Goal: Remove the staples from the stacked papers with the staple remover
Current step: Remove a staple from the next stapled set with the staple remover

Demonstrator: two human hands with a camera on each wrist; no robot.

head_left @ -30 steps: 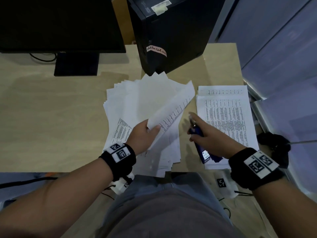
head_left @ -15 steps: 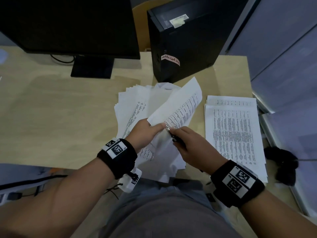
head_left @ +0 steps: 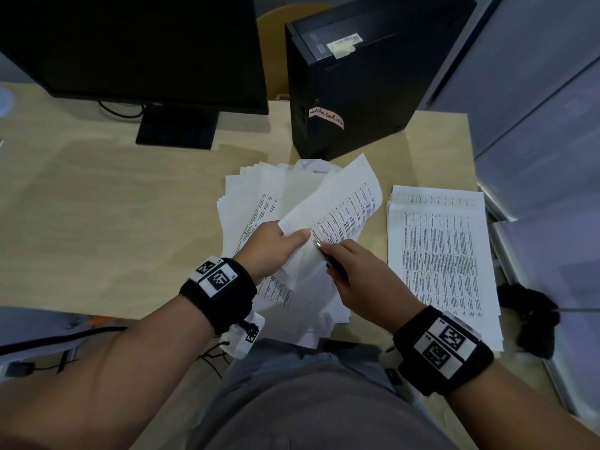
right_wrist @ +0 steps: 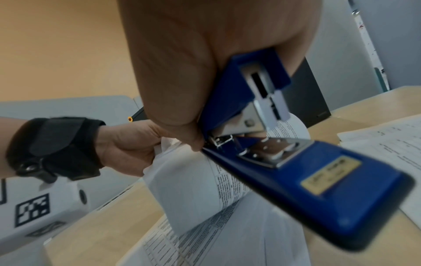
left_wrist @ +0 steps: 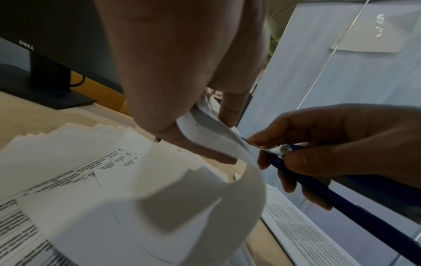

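My left hand (head_left: 276, 245) pinches the near corner of a stapled set of printed sheets (head_left: 341, 203), lifted and curled above a fanned pile of papers (head_left: 256, 196) on the desk. My right hand (head_left: 360, 274) grips a blue staple remover (right_wrist: 307, 171); its metal tip (head_left: 317, 244) meets the pinched corner beside my left thumb. In the left wrist view the metal tip (left_wrist: 257, 145) touches the paper's edge and the blue handle (left_wrist: 341, 203) runs back under my right fingers (left_wrist: 314, 162). The staple itself is hidden.
A second neat stack of printed pages (head_left: 438, 254) lies to the right on the wooden desk (head_left: 113, 206). A black monitor (head_left: 130, 43) and a black computer tower (head_left: 357, 76) stand behind. A black object (head_left: 532, 316) lies beyond the desk's right edge.
My right hand carried the staple remover leftward from beside the right stack to the corner held by my left hand. The lifted sheets stayed pinched and curled more.
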